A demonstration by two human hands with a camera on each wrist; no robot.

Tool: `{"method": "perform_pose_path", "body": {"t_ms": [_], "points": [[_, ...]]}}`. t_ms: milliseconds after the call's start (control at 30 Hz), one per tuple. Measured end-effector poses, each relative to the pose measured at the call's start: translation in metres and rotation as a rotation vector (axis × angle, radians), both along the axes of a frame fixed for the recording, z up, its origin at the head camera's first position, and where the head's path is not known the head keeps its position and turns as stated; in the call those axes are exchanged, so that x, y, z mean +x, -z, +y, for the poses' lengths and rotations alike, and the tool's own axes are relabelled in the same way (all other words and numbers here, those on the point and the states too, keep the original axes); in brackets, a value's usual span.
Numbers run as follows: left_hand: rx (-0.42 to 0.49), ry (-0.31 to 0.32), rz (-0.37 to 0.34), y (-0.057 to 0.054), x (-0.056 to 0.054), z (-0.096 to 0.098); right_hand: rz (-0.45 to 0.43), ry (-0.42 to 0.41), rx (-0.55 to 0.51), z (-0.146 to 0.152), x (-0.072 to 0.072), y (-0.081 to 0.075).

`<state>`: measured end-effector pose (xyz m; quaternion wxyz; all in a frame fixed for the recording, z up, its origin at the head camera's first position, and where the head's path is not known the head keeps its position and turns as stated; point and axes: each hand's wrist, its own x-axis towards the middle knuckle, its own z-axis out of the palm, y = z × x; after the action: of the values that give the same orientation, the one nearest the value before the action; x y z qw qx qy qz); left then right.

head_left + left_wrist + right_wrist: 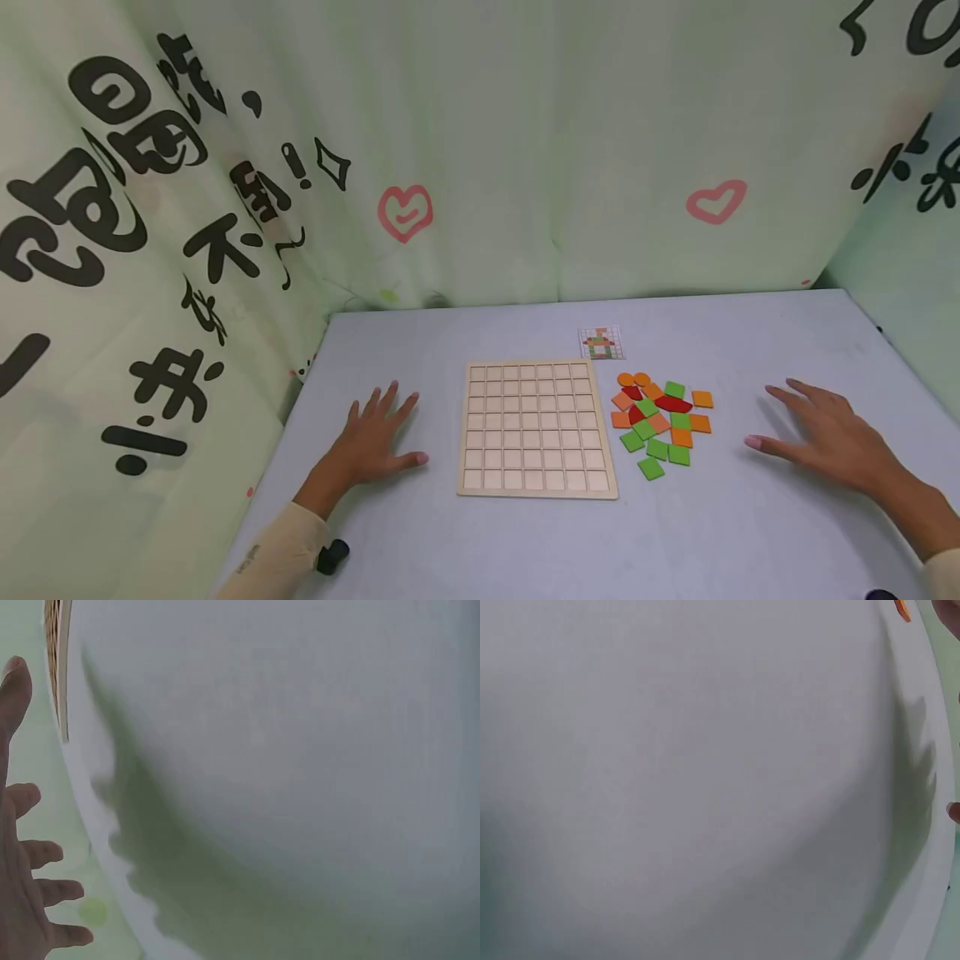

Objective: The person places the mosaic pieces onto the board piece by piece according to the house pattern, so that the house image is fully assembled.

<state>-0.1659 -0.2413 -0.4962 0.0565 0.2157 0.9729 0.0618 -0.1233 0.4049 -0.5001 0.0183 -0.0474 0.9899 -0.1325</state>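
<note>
A square wooden grid board [537, 429] lies on the white table, its cells bare. To its right are scattered loose flat pieces: green squares [678, 455], orange squares [702, 399], orange circles [626, 380] and red curved pieces [673, 404]. Behind the board's far right corner lies a small pattern card [601, 342] with a coloured figure on a grid. My left hand [372, 442] is spread left of the board, fingers straight, holding nothing. Off to the right of the pieces, my right hand [828, 437] hovers with extended fingers, also holding nothing; its wrist view catches only fingertips.
The white-covered table [525, 550] ends at a pale green curtain [555, 150] with black lettering and pink hearts. This curtain also closes off both sides. In the left wrist view, the board's edge [63, 675] shows at upper left.
</note>
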Motion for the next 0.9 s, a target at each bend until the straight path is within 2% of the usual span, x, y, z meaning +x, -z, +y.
{"method": "perform_pose_path", "body": {"t_ms": [233, 467, 733, 900], "points": [[0.029, 0.061, -0.055, 0.002, 0.008, 0.02, -0.021, -0.022, -0.074, -0.032, 0.001, -0.008], [0.029, 0.071, -0.087, 0.002, 0.016, 0.036, -0.008, 0.007, -0.148, -0.066, 0.009, -0.013], [0.008, 0.105, -0.067, 0.008, 0.02, 0.044, 0.017, -0.02, -0.154, -0.097, 0.019, -0.009], [-0.001, 0.112, -0.087, 0.009, 0.021, 0.049, 0.018, -0.023, -0.144, -0.106, 0.024, -0.007]]}}
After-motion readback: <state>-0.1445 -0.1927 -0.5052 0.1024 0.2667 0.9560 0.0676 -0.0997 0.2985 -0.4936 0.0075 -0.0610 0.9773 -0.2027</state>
